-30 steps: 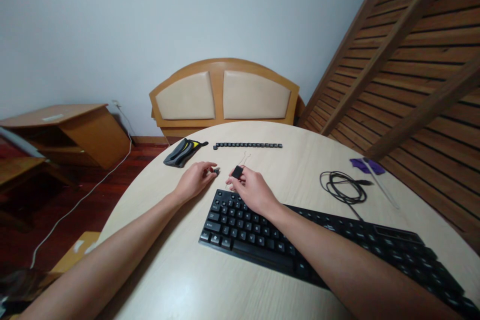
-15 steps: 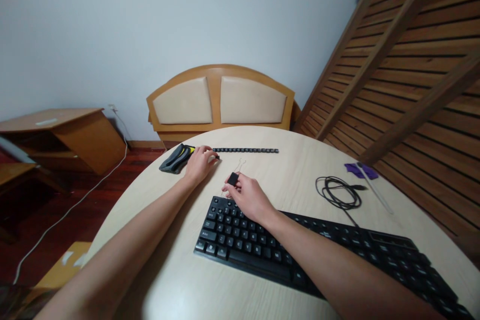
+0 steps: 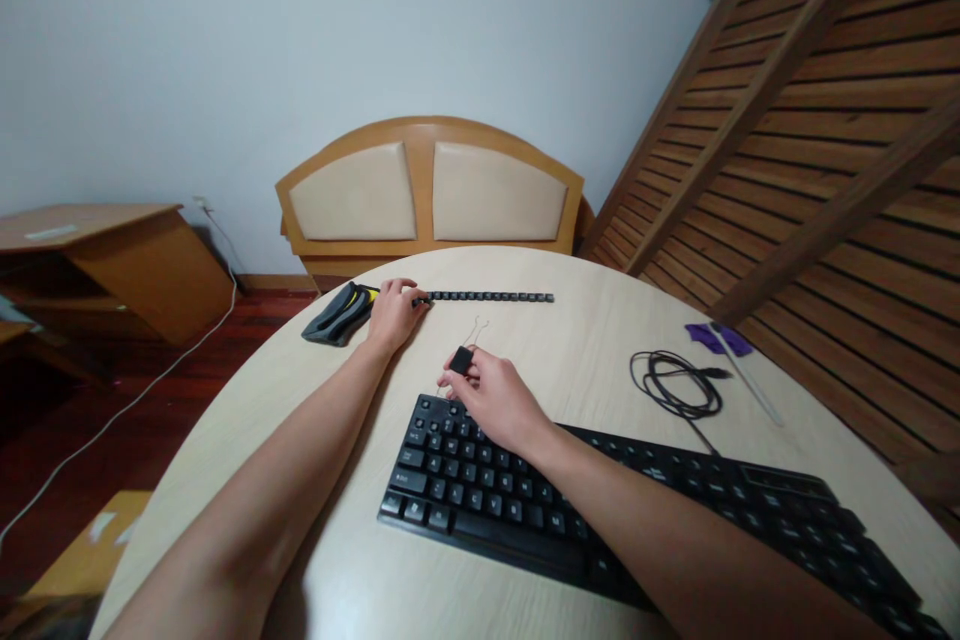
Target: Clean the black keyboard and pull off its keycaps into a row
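At the left end of a straight row of black keycaps (image 3: 495,297), my left hand (image 3: 393,314) has its thumb and fingers closed on a small black keycap (image 3: 421,300). My right hand (image 3: 501,398) grips a keycap puller (image 3: 461,360) by its black square handle, with two thin wire prongs pointing away towards the row. Below that hand lies a black keyboard (image 3: 517,528), angled across the table. Its top-left corner shows some bare key positions. My right forearm covers part of the keyboard's middle.
A dark grey and yellow object (image 3: 335,314) lies left of my left hand. On the right of the round table (image 3: 600,360) are a coiled black cable (image 3: 679,390), a purple cloth (image 3: 718,340) and a thin pale rod (image 3: 750,382). A wooden slatted panel (image 3: 810,170) leans beyond.
My left hand has moved slightly left and away from me, bringing the keycap from just in front of the row up to its left end. My right hand stays almost still with the puller.
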Action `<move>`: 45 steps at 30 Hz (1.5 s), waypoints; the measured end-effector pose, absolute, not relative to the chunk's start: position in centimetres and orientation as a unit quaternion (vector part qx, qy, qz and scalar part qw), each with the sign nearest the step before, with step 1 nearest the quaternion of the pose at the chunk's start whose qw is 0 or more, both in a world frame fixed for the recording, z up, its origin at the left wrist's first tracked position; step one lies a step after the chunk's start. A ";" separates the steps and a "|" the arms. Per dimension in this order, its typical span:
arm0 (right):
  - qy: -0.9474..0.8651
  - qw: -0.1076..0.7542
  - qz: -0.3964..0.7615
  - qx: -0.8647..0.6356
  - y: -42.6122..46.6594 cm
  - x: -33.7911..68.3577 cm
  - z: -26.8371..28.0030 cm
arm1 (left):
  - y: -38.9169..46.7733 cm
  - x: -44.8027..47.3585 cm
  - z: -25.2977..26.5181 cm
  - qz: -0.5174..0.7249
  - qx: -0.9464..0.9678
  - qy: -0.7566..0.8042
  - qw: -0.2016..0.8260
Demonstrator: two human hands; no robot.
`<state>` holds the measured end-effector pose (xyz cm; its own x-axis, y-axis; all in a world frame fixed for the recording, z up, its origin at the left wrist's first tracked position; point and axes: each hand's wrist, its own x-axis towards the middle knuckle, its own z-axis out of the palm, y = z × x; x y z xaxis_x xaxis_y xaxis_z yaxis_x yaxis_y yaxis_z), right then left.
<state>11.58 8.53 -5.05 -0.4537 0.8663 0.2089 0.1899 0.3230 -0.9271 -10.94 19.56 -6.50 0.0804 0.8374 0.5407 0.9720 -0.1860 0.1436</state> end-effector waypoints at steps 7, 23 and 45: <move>-0.715 0.376 0.464 -0.363 8.4 11.6 -4.9 | 19.7 -11.0 -6.4 -0.256 -0.730 -0.623 0.119; -0.713 0.368 0.468 -0.370 8.3 11.6 -4.4 | 19.4 -10.7 -6.0 -0.248 -0.716 -0.642 0.120; -0.710 0.367 0.477 -0.365 8.4 11.7 -4.5 | 19.4 -10.9 -6.3 -0.256 -0.707 -0.653 0.096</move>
